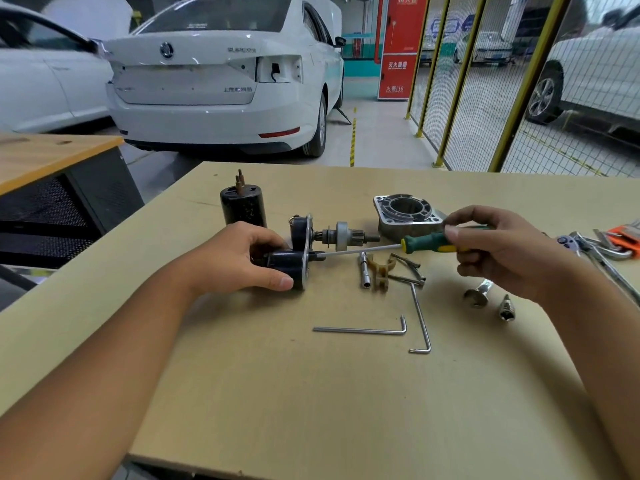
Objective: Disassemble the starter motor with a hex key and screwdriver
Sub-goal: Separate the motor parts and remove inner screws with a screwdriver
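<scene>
The left hand grips the black motor part, which lies on the table, with fingers curled around it. The right hand pinches the green handle of the screwdriver; its tip touches the motor part. Two hex keys lie just in front.

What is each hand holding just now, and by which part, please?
Left hand grips the motor part by its black barrel; right hand holds the screwdriver by its green handle.
</scene>
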A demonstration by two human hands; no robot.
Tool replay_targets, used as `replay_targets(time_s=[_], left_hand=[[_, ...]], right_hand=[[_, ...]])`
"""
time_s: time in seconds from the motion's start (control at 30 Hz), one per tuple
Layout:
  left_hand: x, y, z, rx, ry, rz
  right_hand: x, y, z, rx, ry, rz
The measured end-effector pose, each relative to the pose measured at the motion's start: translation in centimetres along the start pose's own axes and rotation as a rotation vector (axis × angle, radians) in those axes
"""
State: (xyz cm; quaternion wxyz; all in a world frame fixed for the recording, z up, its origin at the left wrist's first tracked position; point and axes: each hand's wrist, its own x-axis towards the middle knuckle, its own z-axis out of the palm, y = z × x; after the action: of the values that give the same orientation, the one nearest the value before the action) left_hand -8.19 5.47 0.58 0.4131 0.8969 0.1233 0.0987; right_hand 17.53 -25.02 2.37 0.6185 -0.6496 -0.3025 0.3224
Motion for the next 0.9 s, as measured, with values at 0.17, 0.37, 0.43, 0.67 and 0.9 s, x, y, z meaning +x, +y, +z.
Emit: replay_targets(time_s=[0.17, 0.37, 0.43, 0.67, 0.9], left_hand=[[0.1, 0.0, -0.1, 0.001, 0.006, 0.003], [0.0, 0.1, 0.0, 0.000, 0.014, -0.002], [-0.1, 0.1, -0.1, -0.006, 0.015, -0.007], [0.0, 0.1, 0.1, -0.001, 0.023, -0.009], [0.4, 0.6, 0.9, 0.051, 0.052, -0.059]], right_hand=[[-0.3, -0.5, -0.6, -0.136, -0.026, 0.083], [-0.4, -0.3, -1.1, -0.028, -0.025, -0.074], [-0.3, -0.3, -0.8, 0.008, -0.036, -0.052], [-0.4, -0.5, -0.8, -0.092, -0.039, -0.009], [-0.1, -0.1, -0.9, -0.007, 0.020, -0.117]])
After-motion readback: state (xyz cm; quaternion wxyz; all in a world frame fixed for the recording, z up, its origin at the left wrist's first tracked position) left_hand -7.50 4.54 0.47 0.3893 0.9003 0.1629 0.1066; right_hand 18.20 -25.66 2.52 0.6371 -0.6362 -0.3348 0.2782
